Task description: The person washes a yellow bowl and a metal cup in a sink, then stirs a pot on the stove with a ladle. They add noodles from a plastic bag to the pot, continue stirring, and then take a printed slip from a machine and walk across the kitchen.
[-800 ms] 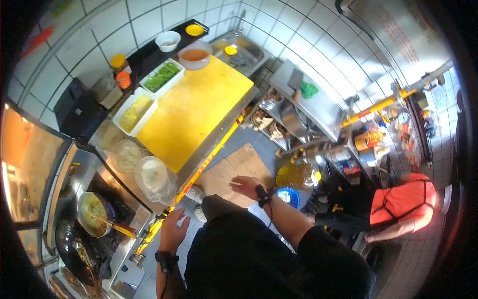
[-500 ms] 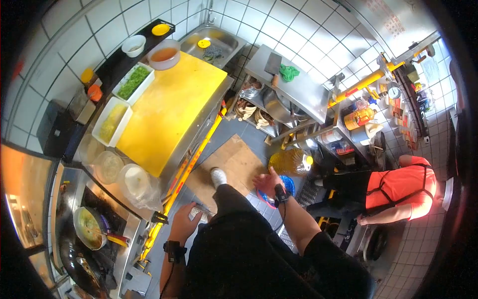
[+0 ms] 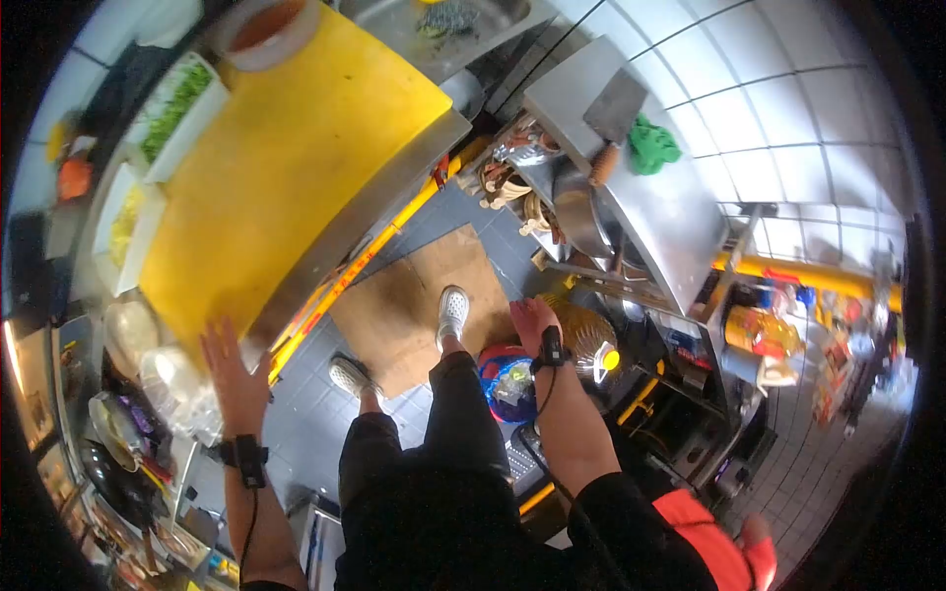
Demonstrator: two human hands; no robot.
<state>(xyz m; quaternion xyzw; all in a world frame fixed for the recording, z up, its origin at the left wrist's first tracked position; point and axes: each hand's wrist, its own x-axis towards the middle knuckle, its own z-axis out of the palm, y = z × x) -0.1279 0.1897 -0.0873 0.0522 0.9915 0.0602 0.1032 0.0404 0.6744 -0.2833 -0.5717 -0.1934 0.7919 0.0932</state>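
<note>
My left hand (image 3: 233,372) is raised with fingers spread, its fingertips at the near edge of the large yellow cutting board (image 3: 266,167) on the steel counter. It holds nothing. My right hand (image 3: 532,319) reaches down toward a big oil bottle with a yellow cap (image 3: 586,340) standing on the floor, fingers apart beside it; whether it touches the bottle I cannot tell. A blue bucket with rubbish (image 3: 508,382) sits just under my right wrist. Both wrists wear black bands.
White trays of chopped greens (image 3: 177,106) and yellow food (image 3: 123,225) line the counter's far side, with plastic-wrapped bowls (image 3: 168,379) at its near end. A steel table (image 3: 650,207) carries a cleaver (image 3: 611,118) and green cloth (image 3: 650,146). Cardboard (image 3: 414,305) covers the floor. A person in orange (image 3: 719,552) is at the lower right.
My left hand rose from near my hip to the cutting board's edge and spread out. My right hand moved down to the oil bottle. The view swung right and down.
</note>
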